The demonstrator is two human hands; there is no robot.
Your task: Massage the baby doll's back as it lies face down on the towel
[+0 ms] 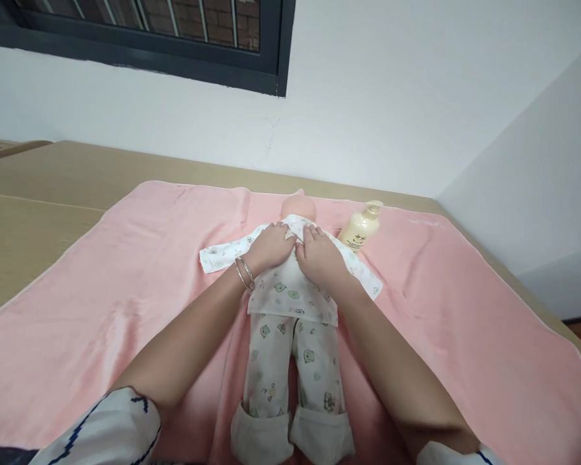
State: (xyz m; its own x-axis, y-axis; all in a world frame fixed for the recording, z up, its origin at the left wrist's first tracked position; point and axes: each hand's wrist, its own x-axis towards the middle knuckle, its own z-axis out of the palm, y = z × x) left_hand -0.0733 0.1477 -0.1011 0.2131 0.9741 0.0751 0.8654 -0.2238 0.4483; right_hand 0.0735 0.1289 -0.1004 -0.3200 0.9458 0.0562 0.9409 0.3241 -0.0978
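Observation:
A baby doll (297,208) lies on its back on a pink towel (126,284), dressed in a white printed top (290,290) and matching trousers (290,368). My left hand (270,247), with two bangles on the wrist, rests palm down on the doll's chest, fingers extended. My right hand (319,255) lies beside it on the chest, fingers flat and together. Both hands press on the top near the collar, fingertips almost touching each other. Neither hand grips anything that I can see.
A cream pump bottle (361,229) lies on the towel just right of the doll's head. The towel covers a wooden surface (33,213) against a white wall. A dark-framed window (174,39) sits above. The right wall is close.

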